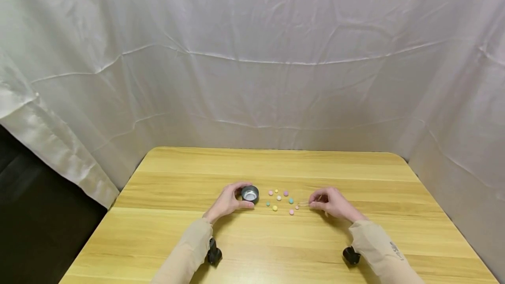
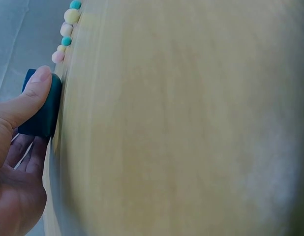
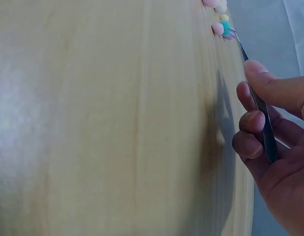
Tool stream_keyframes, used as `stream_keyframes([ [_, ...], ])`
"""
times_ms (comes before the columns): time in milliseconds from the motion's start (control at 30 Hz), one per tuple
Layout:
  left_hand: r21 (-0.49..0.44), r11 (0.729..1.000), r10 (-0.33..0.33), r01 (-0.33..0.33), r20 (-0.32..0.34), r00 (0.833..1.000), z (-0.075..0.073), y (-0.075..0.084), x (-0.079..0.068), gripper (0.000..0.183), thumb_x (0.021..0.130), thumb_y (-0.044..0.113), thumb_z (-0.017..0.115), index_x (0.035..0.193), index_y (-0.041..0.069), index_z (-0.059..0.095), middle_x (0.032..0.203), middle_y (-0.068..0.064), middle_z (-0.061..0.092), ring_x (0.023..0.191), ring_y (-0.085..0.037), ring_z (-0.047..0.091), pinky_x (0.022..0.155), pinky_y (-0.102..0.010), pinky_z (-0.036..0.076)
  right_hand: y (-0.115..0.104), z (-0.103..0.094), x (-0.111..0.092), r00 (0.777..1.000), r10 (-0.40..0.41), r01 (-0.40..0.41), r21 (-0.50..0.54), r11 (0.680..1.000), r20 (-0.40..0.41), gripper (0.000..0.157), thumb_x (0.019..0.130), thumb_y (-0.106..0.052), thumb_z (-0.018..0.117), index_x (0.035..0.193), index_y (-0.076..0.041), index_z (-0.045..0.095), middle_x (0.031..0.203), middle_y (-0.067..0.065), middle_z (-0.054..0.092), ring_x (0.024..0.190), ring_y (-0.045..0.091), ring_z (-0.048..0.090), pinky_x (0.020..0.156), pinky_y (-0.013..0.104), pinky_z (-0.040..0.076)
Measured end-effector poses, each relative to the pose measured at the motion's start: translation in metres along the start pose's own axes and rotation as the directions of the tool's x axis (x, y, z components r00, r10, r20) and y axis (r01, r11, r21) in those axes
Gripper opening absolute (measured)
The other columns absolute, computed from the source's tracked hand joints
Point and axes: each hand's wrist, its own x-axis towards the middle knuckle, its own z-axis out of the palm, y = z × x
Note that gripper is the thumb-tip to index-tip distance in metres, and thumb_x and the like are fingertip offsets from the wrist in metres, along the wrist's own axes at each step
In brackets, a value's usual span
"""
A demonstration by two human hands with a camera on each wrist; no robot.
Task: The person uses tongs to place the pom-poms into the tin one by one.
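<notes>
My left hand holds a small round dark cup, silvery inside, standing on the table. In the left wrist view the thumb lies along the cup's dark outer wall, with the fingers on its other side. My right hand grips a pair of metal tweezers between thumb and fingers. The tweezers' tips point left, close to a small pink ball; whether they touch it I cannot tell. Several small pastel balls, among them a yellow one and a blue one, lie scattered between the hands.
The wooden table has rounded far corners, and pale curtains hang behind and beside it. Black wrist devices sit under both sleeves, one at the left and one at the right. A dark surface shows at far left.
</notes>
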Motion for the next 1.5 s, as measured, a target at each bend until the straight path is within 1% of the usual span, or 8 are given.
stream_keyframes([
  [67,0.003,1.000,-0.010,0.010,-0.002,1.000,0.000,0.001,0.000,0.063,0.081,0.010,0.084,0.137,0.000,0.058,0.132,-0.021,0.064,0.117,-0.034,0.065,0.098,-0.038,0.055,0.000,0.000,0.000,1.000,0.008,-0.008,0.013,1.000,0.019,0.007,0.091,-0.013,0.073,0.093,-0.007,0.073,0.079,0.004,0.067,0.057,0.000,0.049,0.047,0.020,0.047],
  [200,0.006,1.000,-0.009,0.009,-0.004,1.000,0.000,0.001,0.000,0.062,0.081,0.010,0.084,0.137,0.000,0.058,0.131,-0.021,0.065,0.116,-0.034,0.065,0.098,-0.038,0.055,0.000,-0.001,0.000,0.999,0.015,-0.016,0.022,1.000,0.048,0.008,0.092,-0.014,0.073,0.094,-0.006,0.073,0.081,0.004,0.067,0.059,0.000,0.049,0.048,0.019,0.047],
  [700,-0.009,1.000,0.015,-0.015,0.000,1.000,0.000,0.000,0.001,0.063,0.081,0.010,0.084,0.136,-0.003,0.058,0.131,-0.024,0.063,0.117,-0.038,0.064,0.100,-0.048,0.055,-0.002,0.000,0.003,0.998,0.006,-0.008,0.036,0.999,0.063,0.009,0.092,-0.012,0.072,0.095,-0.004,0.073,0.082,0.006,0.069,0.060,0.000,0.049,0.048,0.019,0.046],
  [967,-0.029,0.999,0.027,-0.027,-0.013,1.000,0.002,-0.001,0.001,0.062,0.081,0.003,0.082,0.136,-0.007,0.056,0.132,-0.030,0.061,0.118,-0.045,0.063,0.101,-0.056,0.051,-0.003,-0.002,0.003,0.998,0.010,-0.012,0.034,0.999,0.063,0.009,0.093,-0.011,0.071,0.097,-0.003,0.074,0.084,0.007,0.069,0.060,0.001,0.049,0.050,0.019,0.046],
  [1133,-0.041,0.999,0.022,-0.022,-0.013,1.000,0.002,0.013,-0.003,0.060,0.081,-0.003,0.080,0.134,-0.011,0.055,0.131,-0.034,0.059,0.118,-0.050,0.061,0.102,-0.061,0.049,-0.006,-0.004,0.005,0.998,0.001,-0.002,0.021,1.000,0.056,0.010,0.093,-0.011,0.070,0.098,-0.003,0.074,0.082,0.006,0.068,0.063,0.001,0.049,0.054,0.019,0.045],
  [1300,-0.023,0.999,0.043,-0.043,-0.015,0.999,-0.002,0.032,-0.009,0.059,0.080,-0.004,0.080,0.132,-0.014,0.054,0.128,-0.035,0.060,0.115,-0.049,0.062,0.099,-0.059,0.051,-0.010,-0.006,0.008,0.999,-0.013,0.012,0.014,1.000,0.044,0.011,0.093,-0.011,0.070,0.098,-0.002,0.075,0.080,0.009,0.069,0.064,0.000,0.048,0.056,0.018,0.042],
  [1400,-0.005,0.998,0.061,-0.061,-0.016,0.998,-0.003,0.034,-0.010,0.060,0.079,-0.005,0.081,0.132,-0.016,0.053,0.128,-0.037,0.059,0.113,-0.050,0.062,0.097,-0.057,0.053,-0.013,-0.006,0.011,0.999,-0.021,0.020,0.019,1.000,0.035,0.011,0.093,-0.010,0.069,0.099,-0.002,0.075,0.082,0.011,0.070,0.066,0.001,0.050,0.058,0.018,0.043],
  [1500,-0.031,0.998,0.045,-0.046,-0.011,0.999,-0.002,0.032,-0.009,0.060,0.080,-0.005,0.080,0.133,-0.015,0.054,0.128,-0.036,0.060,0.114,-0.051,0.061,0.099,-0.059,0.051,-0.017,-0.006,0.014,0.999,-0.031,0.030,0.028,0.999,0.024,0.012,0.094,-0.009,0.069,0.100,-0.001,0.075,0.085,0.013,0.071,0.068,0.004,0.053,0.059,0.018,0.045],
])
